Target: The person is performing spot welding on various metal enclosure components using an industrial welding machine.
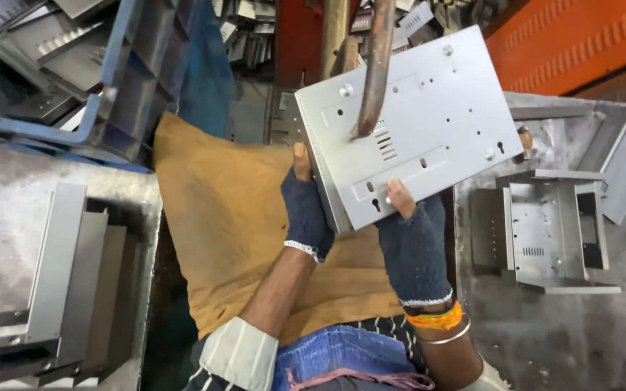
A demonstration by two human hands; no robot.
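Grey sheet-metal panel (414,123) pinched at lower edge: left hand (306,210) thumb on corner, right hand (414,242) thumb flat on face, steadying it tilted under rusty rod (374,69). Tan cloth (233,232) below wrists; folded brackets (545,232) on worktop (566,340) right of fingers.

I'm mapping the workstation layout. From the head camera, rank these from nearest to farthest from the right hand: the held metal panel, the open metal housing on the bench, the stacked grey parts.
1. Metal panel: gripped at its lower edge by the right hand.
2. Open metal housing: on the bench just right of that hand.
3. Stacked grey parts: far left, beyond the left hand.
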